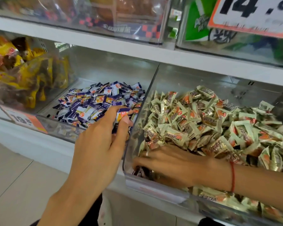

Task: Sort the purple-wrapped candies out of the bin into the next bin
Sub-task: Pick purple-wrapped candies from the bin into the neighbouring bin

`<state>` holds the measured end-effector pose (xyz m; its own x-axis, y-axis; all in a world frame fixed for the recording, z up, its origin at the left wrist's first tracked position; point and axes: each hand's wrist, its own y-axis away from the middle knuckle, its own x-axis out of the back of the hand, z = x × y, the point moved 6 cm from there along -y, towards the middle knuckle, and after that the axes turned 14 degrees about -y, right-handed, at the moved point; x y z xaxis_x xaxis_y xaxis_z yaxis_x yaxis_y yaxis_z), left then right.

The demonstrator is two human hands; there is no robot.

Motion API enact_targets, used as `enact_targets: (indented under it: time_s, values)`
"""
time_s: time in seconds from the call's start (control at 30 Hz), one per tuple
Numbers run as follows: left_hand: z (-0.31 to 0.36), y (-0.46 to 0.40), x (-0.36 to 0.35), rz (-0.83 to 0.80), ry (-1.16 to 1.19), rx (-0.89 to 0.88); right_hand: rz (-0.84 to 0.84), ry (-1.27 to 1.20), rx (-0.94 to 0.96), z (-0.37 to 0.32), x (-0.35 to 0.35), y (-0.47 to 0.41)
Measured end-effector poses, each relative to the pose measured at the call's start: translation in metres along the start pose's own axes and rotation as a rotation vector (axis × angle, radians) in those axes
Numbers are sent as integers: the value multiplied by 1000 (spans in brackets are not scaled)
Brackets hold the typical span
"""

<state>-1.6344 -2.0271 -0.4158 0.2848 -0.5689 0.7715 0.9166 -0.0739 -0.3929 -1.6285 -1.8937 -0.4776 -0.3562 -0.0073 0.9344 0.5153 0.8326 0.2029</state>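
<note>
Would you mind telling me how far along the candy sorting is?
The purple bin already holds a pile of purple candies. The left hand holds purple candies over it; the right hand digs in the green-candy bin. How many remain is hidden.

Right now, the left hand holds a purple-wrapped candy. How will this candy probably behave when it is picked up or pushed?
The purple-wrapped candy looks small beside the left hand that pinches it, so it is probably light. Its glossy wrapper may be slippery and crinkle easily. The flat packets in the purple candy pile lie at all angles, so a pushed one will likely slide rather than roll.
</note>
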Motion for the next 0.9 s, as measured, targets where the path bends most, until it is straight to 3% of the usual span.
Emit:
enact_targets:
  time_s: [0.17,0.33,0.63,0.8,0.9]
  values:
    - [7,2,1,19,-14,-1,214,-153,-186,24,11,10]
    - [-5,-1,-1,30,21,25,161,-353,-273,35,9,14]
    - [3,-1,1,56,15,8,100,135,-79,7,5,-4]
    - [4,-2,0,45,38,27,-36,-153,-179,18,11,-20]
    - [1,-2,-1,30,15,48,35,-479,-237,24,18,-10]
